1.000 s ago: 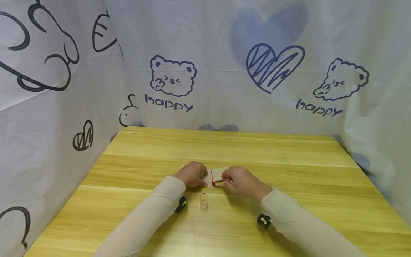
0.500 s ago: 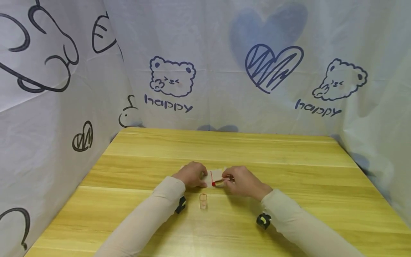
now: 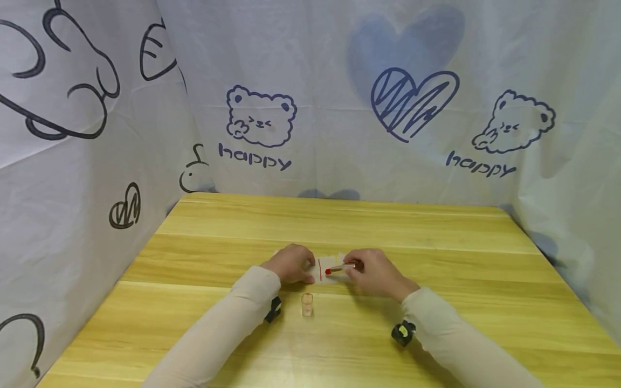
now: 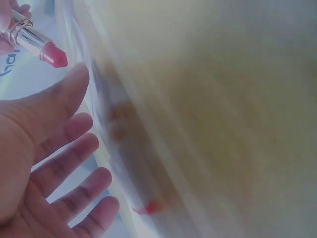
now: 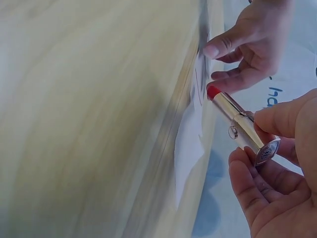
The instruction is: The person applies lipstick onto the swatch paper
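Note:
My right hand [image 3: 377,274] pinches a gold lipstick [image 5: 242,121] between thumb and fingers, its red tip pointing left. The tip is over a white sheet of paper [image 5: 189,144], a little right of a red line [image 3: 319,269] drawn on it. In the right wrist view the paper's near end curls up from the table. My left hand [image 3: 290,264] rests on the paper's left part with thumb and fingertips down, hiding some of it. The left wrist view shows those fingers [image 4: 81,191] spread and gently bent, with nothing gripped.
A small see-through, peach-tinted piece [image 3: 307,305], shaped like a lipstick cap, stands on the wooden table [image 3: 233,215] in front of the paper. White curtains [image 3: 335,156] with drawn bears and hearts hang behind and at the sides.
My right hand has moved slightly right, drawing the lipstick tip away from the red line's lower end. The left hand stays where it was.

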`<state>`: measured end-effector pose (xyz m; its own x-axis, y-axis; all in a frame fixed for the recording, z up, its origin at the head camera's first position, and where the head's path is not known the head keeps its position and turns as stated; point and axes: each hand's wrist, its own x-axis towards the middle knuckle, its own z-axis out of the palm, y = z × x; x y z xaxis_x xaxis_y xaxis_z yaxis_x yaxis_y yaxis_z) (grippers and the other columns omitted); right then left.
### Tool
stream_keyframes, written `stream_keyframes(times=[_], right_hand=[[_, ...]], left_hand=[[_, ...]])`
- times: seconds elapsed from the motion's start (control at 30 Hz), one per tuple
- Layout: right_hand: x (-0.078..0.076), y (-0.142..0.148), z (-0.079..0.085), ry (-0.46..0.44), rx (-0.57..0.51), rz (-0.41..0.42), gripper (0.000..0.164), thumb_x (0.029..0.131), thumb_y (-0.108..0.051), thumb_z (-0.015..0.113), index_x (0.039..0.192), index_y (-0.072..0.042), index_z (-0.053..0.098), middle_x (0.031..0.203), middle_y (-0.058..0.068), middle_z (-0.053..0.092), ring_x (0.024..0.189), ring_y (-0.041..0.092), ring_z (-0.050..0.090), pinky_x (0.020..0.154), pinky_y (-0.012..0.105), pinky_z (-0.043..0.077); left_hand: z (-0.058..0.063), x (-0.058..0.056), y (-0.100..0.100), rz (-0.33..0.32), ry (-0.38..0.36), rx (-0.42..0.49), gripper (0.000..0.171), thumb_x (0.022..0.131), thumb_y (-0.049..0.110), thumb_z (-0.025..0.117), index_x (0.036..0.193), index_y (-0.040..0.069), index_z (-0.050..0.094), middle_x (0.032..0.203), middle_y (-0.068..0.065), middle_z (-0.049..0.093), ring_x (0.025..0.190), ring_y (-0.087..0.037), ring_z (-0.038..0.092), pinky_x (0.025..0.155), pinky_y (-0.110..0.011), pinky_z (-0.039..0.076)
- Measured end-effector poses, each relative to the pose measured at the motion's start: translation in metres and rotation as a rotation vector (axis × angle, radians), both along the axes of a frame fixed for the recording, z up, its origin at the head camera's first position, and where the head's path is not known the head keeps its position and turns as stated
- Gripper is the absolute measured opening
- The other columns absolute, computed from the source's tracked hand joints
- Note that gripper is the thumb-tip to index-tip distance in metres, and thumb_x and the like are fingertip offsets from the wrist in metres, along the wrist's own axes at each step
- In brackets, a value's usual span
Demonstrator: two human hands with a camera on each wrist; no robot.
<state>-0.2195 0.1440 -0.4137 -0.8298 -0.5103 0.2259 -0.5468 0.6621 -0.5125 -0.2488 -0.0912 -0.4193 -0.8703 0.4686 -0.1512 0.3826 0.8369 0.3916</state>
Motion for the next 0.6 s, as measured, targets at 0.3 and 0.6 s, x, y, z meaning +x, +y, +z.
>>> stream_keyframes(times=[0.3, 0.6], right_hand=[[-0.007, 0.014, 0.002, 0.025, 0.011, -0.044, 0.011, 0.092, -0.013, 0.067, 0.100, -0.007, 0.072, 0.086, -0.001, 0.067, 0.068, 0.006, 0.054, 0.062, 0.026, 0.048], [-0.013, 0.025, 0.003, 0.057, 0.050, -0.116, 0.014, 0.091, -0.013, 0.067, 0.100, -0.004, 0.071, 0.085, 0.002, 0.066, 0.070, 0.010, 0.054, 0.063, 0.030, 0.048]], left_hand=[[0.008, 0.000, 0.012, -0.033, 0.004, 0.028, 0.033, 0.084, 0.027, 0.078, 0.112, 0.011, 0.071, 0.119, -0.006, 0.065, 0.119, -0.029, 0.054, 0.100, -0.041, 0.043], [0.009, -0.001, 0.031, -0.047, 0.002, -0.006, 0.040, 0.086, 0.029, 0.076, 0.120, 0.011, 0.068, 0.125, -0.004, 0.063, 0.116, -0.023, 0.057, 0.097, -0.037, 0.045]])
